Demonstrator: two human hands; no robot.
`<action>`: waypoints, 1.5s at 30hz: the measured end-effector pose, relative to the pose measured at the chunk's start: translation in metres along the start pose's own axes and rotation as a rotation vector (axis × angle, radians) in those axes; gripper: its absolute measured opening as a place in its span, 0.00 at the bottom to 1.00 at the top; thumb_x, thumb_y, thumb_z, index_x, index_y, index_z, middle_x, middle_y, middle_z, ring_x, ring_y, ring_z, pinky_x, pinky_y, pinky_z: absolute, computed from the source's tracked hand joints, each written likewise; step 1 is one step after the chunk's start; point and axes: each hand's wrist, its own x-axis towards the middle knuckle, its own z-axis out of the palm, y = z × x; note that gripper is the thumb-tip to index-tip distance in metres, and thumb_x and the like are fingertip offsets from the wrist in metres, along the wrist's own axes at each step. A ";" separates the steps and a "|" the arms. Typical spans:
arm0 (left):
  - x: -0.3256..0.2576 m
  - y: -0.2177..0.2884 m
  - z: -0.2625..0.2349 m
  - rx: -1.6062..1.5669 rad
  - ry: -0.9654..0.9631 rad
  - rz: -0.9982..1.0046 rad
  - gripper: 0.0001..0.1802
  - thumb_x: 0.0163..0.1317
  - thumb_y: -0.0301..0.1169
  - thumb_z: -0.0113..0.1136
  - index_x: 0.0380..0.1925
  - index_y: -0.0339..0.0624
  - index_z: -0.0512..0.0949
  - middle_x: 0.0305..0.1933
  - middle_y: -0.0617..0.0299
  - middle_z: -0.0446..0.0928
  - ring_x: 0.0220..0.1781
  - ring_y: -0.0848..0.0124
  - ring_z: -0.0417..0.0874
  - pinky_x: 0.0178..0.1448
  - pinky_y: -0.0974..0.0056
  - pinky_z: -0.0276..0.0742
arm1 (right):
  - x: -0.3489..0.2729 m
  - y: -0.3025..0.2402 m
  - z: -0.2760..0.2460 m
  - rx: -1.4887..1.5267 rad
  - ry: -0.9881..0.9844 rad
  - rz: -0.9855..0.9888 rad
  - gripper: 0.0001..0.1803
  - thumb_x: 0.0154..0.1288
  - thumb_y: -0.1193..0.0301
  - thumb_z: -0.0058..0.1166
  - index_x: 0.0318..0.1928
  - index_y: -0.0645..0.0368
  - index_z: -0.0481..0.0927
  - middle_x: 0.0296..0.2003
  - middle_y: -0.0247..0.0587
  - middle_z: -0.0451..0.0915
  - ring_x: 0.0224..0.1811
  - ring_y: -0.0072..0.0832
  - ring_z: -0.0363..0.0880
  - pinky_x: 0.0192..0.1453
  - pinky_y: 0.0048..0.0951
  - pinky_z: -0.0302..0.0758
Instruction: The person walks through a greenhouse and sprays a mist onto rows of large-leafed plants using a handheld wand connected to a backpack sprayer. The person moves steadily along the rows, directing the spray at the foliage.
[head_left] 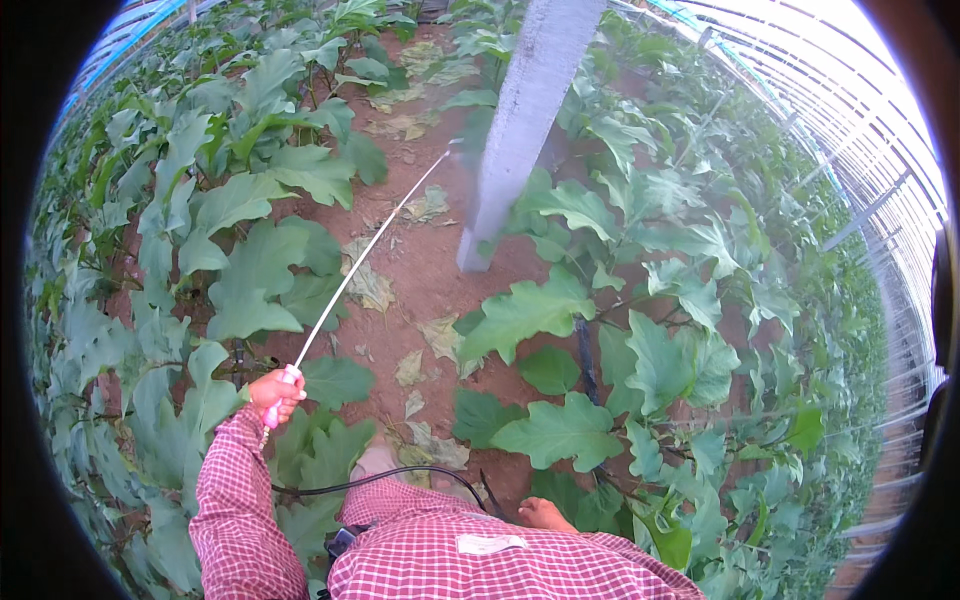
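Observation:
My left hand (274, 391) is closed around the pink grip of a long thin white spray wand (362, 252), which points up and to the right over the soil path toward a grey concrete post (520, 120). A black hose (400, 478) runs from near that hand across my red checked shirt. My right hand (545, 514) shows only partly at the lower middle, just above the shirt, near large green leaves (556, 432); whether it holds anything is hidden.
Broad-leaved plants (240, 250) line both sides of a reddish soil path (420, 270) strewn with dry fallen leaves. A black drip line (586, 362) lies under the right-hand plants. A greenhouse frame with plastic cover (850, 130) curves along the right.

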 end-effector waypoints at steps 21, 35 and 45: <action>0.130 0.222 -0.070 -0.191 -0.044 0.357 0.11 0.56 0.23 0.57 0.31 0.46 0.64 0.15 0.67 0.64 0.11 0.76 0.65 0.13 0.66 0.64 | 0.124 -0.329 -0.069 -0.170 0.022 -0.243 0.19 0.61 0.60 0.52 0.48 0.59 0.78 0.43 0.52 0.79 0.45 0.46 0.78 0.50 0.39 0.74; 0.326 0.257 -0.097 -0.352 0.020 -0.084 0.11 0.56 0.25 0.58 0.19 0.44 0.66 0.14 0.67 0.64 0.12 0.74 0.66 0.15 0.64 0.65 | 0.231 -0.354 -0.150 -0.136 -0.048 -0.154 0.18 0.62 0.61 0.51 0.48 0.57 0.78 0.44 0.52 0.79 0.48 0.46 0.77 0.53 0.38 0.73; 0.319 0.337 -0.130 -0.216 -0.130 -0.058 0.11 0.57 0.23 0.57 0.25 0.48 0.64 0.14 0.69 0.61 0.11 0.76 0.64 0.13 0.66 0.63 | 0.310 -0.380 -0.263 -0.076 0.088 -0.103 0.19 0.60 0.60 0.52 0.48 0.57 0.78 0.43 0.51 0.80 0.46 0.44 0.79 0.51 0.38 0.74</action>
